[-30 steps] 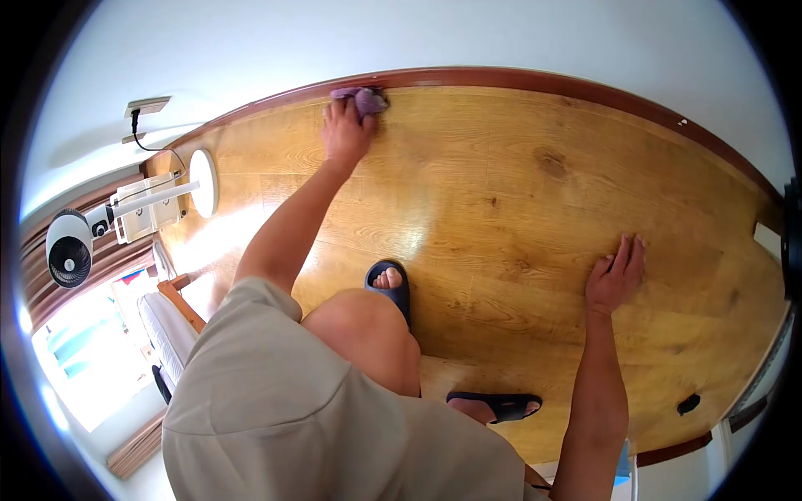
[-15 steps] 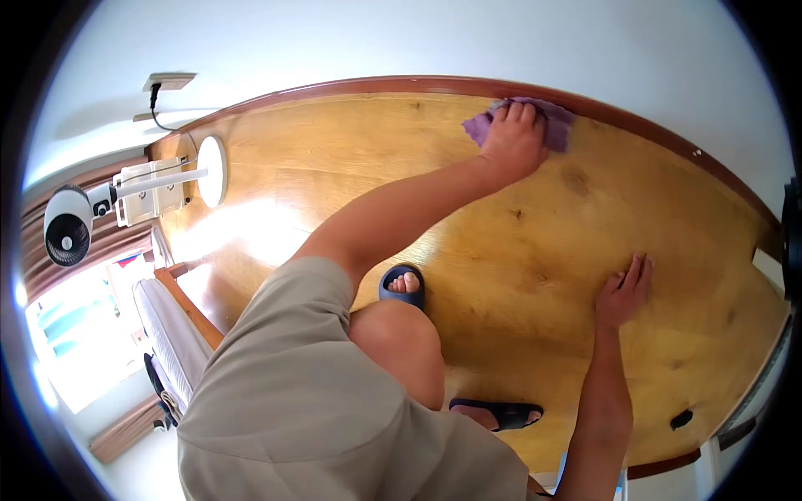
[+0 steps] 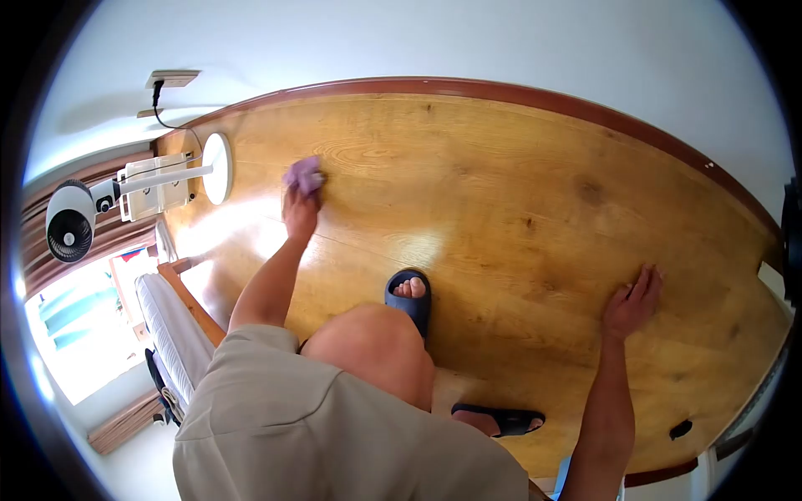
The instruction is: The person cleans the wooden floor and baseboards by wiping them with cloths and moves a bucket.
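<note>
Head view: a person crouches over a wooden floor [image 3: 501, 192], one knee raised.
Left hand [image 3: 299, 213]: fingers closed over a purple cloth [image 3: 303, 174], pressing it flat to the boards at arm's length.
Right hand [image 3: 632, 302]: open, fingers spread and palm on the floor, well apart from the left hand and holding nothing.
Cloth: bunched beneath and just beyond the left hand's fingertips, near the round white base of a standing fan [image 3: 215, 167].
Feet: a dark blue slipper [image 3: 409, 299] sits between the hands; a black sandal [image 3: 499, 417] lies nearer the body.
Beyond the hands: a brown skirting board [image 3: 468, 86] edges the floor below a white wall [image 3: 434, 37].
</note>
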A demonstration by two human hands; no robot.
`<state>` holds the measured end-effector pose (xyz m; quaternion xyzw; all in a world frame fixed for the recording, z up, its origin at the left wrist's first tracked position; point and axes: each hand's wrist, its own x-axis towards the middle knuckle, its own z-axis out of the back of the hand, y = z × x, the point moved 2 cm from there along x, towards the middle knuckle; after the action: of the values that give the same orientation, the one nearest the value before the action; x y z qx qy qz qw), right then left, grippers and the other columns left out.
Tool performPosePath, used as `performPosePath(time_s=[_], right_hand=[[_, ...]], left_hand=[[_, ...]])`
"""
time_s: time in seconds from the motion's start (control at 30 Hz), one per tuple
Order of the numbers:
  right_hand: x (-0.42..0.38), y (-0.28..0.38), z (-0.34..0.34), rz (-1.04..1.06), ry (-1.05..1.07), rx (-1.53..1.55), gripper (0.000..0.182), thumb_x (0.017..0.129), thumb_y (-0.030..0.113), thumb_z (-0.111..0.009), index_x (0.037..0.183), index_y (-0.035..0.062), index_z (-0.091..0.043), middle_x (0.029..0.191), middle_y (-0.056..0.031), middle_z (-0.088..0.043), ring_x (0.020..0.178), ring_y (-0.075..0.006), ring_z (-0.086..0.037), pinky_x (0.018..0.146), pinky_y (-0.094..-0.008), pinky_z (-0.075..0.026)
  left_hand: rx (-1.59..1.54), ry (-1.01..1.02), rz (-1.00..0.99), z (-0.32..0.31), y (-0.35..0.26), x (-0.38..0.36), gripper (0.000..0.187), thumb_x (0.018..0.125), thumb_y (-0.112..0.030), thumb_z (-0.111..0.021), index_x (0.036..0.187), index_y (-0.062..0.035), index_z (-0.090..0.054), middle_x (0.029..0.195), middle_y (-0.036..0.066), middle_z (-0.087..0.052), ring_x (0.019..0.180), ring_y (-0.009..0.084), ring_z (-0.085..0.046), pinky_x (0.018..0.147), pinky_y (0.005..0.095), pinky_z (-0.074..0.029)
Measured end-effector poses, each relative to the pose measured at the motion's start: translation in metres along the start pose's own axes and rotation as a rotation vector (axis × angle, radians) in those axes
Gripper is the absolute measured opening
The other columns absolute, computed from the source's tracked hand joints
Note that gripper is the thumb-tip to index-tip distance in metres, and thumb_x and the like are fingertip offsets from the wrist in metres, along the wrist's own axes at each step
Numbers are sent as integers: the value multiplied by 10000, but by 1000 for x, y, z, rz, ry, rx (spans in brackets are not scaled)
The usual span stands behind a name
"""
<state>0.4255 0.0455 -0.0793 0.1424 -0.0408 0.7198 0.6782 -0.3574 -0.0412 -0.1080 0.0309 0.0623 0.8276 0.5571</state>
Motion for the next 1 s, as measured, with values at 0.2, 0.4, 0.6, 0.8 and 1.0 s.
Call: performPosePath(time_s=[0.2, 0.4, 0.6, 0.8, 1.0], right_hand=[[3, 9, 7, -49, 32, 13, 449, 952, 104, -457, 1375, -10, -553, 1429, -259, -523, 1334, -466, -480, 1117, -546, -395], [1, 1, 2, -23, 11, -5, 423, 945, 147, -475, 1329, 10, -586, 1391, -235, -559, 1327, -440, -503, 1094, -551, -408], [-3, -2, -2, -44, -37, 23, 428, 898, 137, -500, 1296, 27, -609, 1404, -223, -553, 1328, -423, -508, 1088, -554, -415], [-7, -2, -2, -103, -28, 21, 446, 850, 145, -545, 1276, 38, -625, 1437, -208, -528, 1347, -417, -489, 1097, -560, -404], [-5, -1, 2, -145, 28, 97, 450, 837, 138, -552, 1272, 50, -621, 1450, -197, -501, 1355, -400, -477, 1115, -575, -386]], left_hand=[[-232, 37, 14, 2, -75, -17, 410, 1005, -227, -534, 1326, 28, -541, 1460, 330, -408, 1302, 534, -414, 1119, 553, -351], [-349, 193, -520, 77, -269, -45, 674, 927, -276, -631, 1508, -22, -403, 1611, 265, -263, 1527, 466, -153, 1209, 617, -148], [-342, 228, -752, 94, -380, -15, 776, 882, -391, -654, 1536, -74, -384, 1611, 234, -280, 1537, 417, -170, 1174, 693, -135], [-338, 107, -848, 101, -461, 49, 749, 867, -384, -671, 1509, -85, -428, 1601, 189, -305, 1507, 384, -236, 1192, 643, -182], [-333, 133, -1096, 114, -555, 46, 724, 892, -384, -644, 1506, -67, -429, 1605, 164, -311, 1508, 351, -244, 1203, 594, -215]])
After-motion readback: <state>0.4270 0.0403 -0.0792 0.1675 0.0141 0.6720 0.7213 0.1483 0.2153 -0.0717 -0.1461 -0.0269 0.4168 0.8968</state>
